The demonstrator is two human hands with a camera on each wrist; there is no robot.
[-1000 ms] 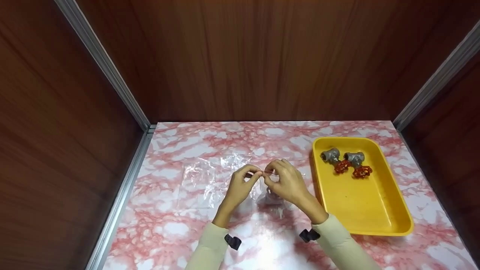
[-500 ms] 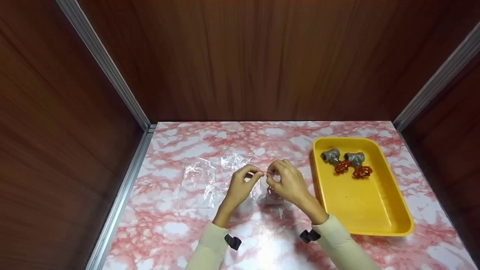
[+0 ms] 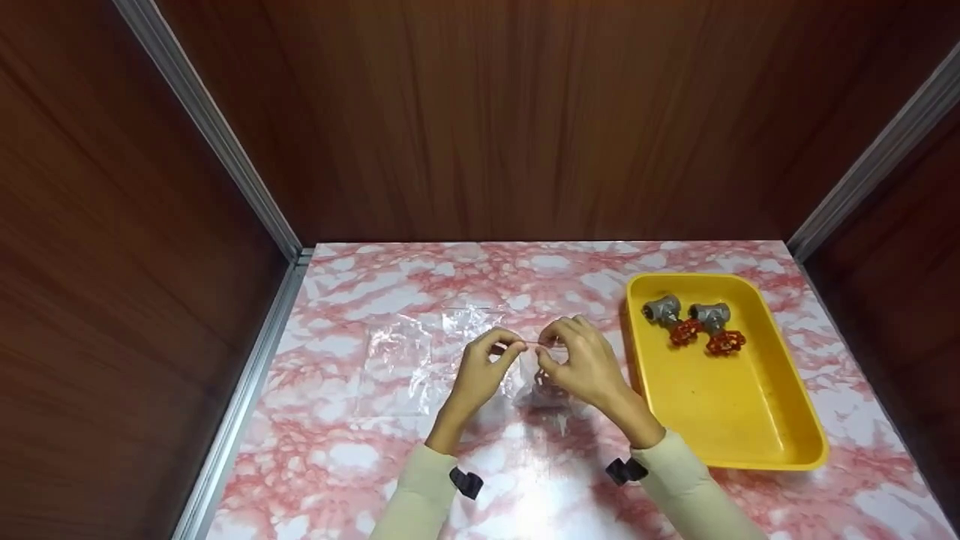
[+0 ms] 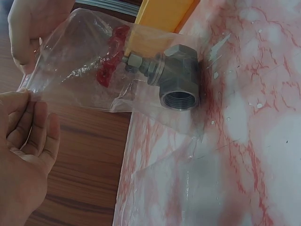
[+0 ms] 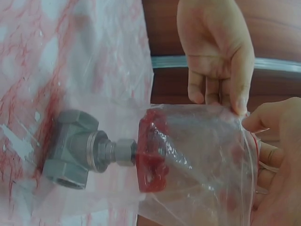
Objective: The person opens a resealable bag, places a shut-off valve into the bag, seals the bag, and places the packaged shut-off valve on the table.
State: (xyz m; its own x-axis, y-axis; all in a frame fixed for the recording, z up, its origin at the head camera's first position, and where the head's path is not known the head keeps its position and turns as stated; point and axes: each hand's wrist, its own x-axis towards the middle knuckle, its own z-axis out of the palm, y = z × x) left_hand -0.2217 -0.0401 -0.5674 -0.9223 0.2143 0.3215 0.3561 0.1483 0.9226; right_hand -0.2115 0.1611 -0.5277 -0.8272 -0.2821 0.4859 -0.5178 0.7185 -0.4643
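Observation:
A clear zip bag with a red line along its mouth stands upright between the hands. Inside it sits a grey metal valve with a red handwheel, its body down at the table. The left hand pinches one top corner of the bag between thumb and forefinger. Along the same top edge, a short way to the right, the right hand has thumb and forefinger at the red seal. A short stretch of that seal shows between the two hands in the head view.
On the right stands a yellow tray with two more red-wheeled valves at its far end. Clear plastic bags lie flat on the marbled table to the left. Dark wood panels enclose the back and sides.
The right hand has slid rightward along the bag's top edge, away from the left hand. The gap between their fingertips has grown, showing more red seal. The left hand stays in place.

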